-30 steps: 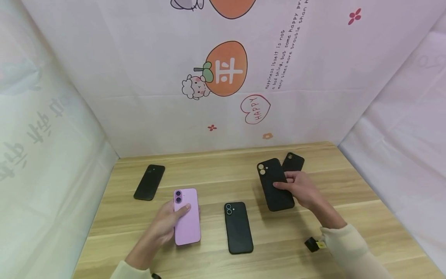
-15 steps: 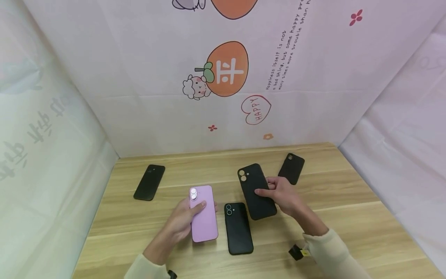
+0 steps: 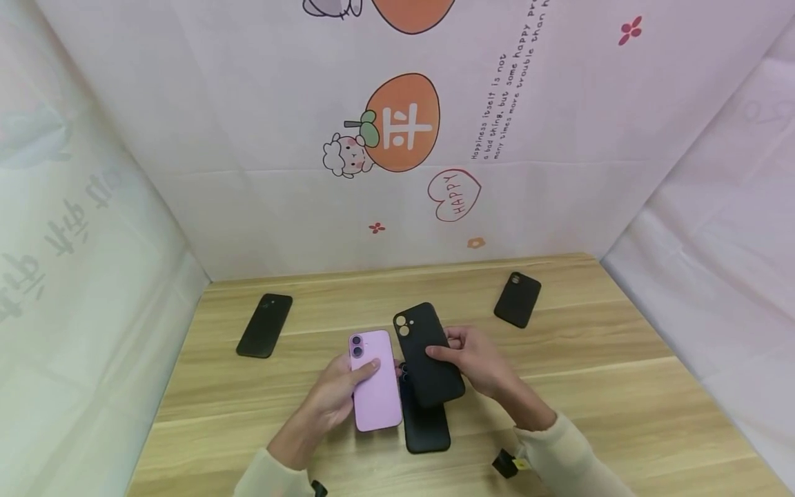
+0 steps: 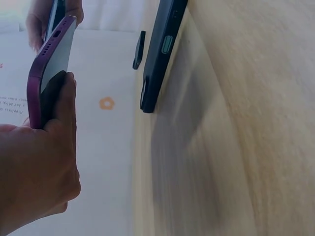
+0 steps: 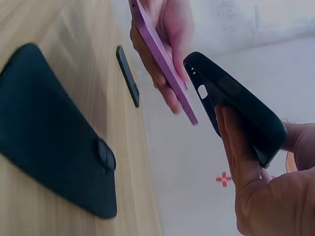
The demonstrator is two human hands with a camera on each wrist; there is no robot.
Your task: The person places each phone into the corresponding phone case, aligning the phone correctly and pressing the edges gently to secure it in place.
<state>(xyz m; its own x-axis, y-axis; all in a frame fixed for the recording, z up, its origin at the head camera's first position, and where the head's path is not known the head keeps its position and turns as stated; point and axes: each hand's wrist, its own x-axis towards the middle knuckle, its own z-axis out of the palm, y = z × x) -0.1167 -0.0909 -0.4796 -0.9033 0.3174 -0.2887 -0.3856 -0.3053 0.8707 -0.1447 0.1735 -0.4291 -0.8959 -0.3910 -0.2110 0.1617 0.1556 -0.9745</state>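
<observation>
"What's the left hand (image 3: 336, 392) gripping?"
"A flat lilac phone (image 3: 379, 404), thumb (image 3: 365, 371) across its back, above the wood-grained surface (image 3: 621, 386)."
"And the right hand (image 3: 478, 362)?"
"Pinching a hollow black case (image 3: 430, 379) just beside it."

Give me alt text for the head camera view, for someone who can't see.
A person's left hand holds a lilac phone and the right hand a black phone case, close together over a wooden table. The case partly hides a black phone below; farther back lie a dark phone-shaped item at left, a similar item at right.
</observation>
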